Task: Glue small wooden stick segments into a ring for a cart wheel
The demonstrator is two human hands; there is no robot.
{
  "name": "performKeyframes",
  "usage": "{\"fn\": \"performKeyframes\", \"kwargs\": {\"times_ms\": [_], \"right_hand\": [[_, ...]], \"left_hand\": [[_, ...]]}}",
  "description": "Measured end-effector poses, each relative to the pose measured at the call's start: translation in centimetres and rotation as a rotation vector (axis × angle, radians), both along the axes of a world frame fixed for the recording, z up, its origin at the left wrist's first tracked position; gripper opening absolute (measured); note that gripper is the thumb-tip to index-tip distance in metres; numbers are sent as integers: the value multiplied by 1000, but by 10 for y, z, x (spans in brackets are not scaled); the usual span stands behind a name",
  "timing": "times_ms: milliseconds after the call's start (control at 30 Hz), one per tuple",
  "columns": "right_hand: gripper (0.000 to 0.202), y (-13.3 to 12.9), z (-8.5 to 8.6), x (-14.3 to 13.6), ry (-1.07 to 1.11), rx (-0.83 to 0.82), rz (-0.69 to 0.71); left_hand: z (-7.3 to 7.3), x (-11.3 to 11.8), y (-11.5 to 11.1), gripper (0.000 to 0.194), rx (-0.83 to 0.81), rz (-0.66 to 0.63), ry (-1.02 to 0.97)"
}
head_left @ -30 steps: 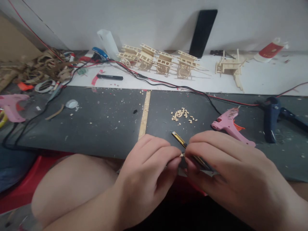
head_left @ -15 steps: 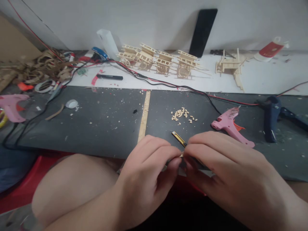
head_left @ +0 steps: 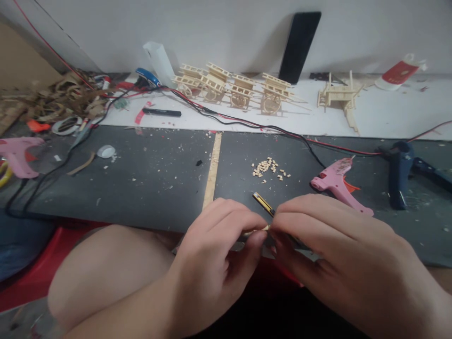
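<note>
Change: more of the wooden stick (head_left: 265, 228) shows than half a sec ago
Left hand (head_left: 219, 245): pinched shut on it, over the desk's (head_left: 158, 179) near edge
Right hand (head_left: 335, 245): curled at its tip, can't tell if gripping; utility knife (head_left: 263, 203) partly underneath
Axis: roughly sideways, tip toward right hand
Labels: bottle's (head_left: 396, 75) red one, unreadable

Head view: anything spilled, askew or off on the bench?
Pale specks litter the grey worktop, and brown scraps heap at back left. One wooden model sits apart from the row of four carts, turned differently. No clear damage visible.
</note>
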State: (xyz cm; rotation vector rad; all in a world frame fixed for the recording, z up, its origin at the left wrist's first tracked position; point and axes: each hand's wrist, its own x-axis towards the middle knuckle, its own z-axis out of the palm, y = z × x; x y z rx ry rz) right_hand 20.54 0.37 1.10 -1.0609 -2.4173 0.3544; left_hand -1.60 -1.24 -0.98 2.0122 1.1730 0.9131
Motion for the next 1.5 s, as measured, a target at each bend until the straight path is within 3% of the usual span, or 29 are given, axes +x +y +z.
{"fn": "performKeyframes", "kwargs": {"times_ms": [433, 733, 833, 1067, 1267, 1500], "right_hand": [[9, 2, 3, 5, 65, -17, -79], [17, 7, 8, 0, 160, -86, -64], [19, 5, 9, -2, 161, -79, -59], [22, 3, 7, -5, 152, -86, -50], [22, 2, 7, -6, 135, -82, -65], [22, 0, 5, -5, 138, -65, -66]], "left_hand": [[3, -3, -3, 14, -90, 70, -174], [0, 0, -9, 17, -272, 136, -324], [0, 0, -8, 24, -231, 107, -326], [4, 0, 0, 12, -116, 34, -327], [1, 3, -4, 15, -146, 88, -297], [-3, 1, -10, 33, -250, 115, -343]]}}
